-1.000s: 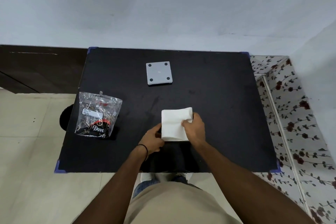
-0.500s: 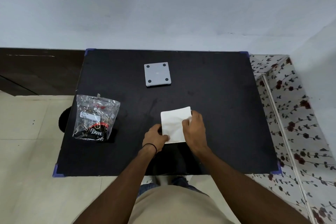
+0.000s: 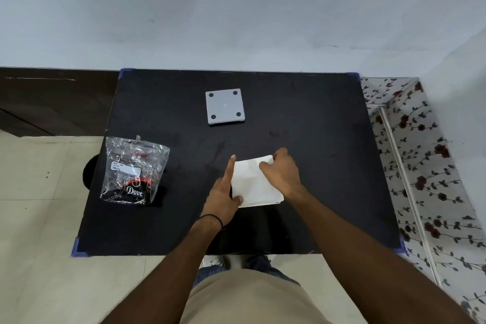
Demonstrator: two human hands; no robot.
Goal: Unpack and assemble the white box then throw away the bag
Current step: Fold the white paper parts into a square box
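A flat white folded box lies on the black table near its middle front. My left hand holds its left edge, index finger stretched along that edge and thumb on the near corner. My right hand grips the far right corner from above. A clear plastic bag with a label and a black "Dove" item inside lies at the table's left edge, apart from both hands.
A grey square plate with a dark dot at each corner rests at the table's back middle. A white wall stands behind the table. Tiled floor lies to the left, flowered covering to the right.
My left hand has slid up the box's left edge and stretched out its index finger. My right hand moved to the far right corner. The box has turned slightly.
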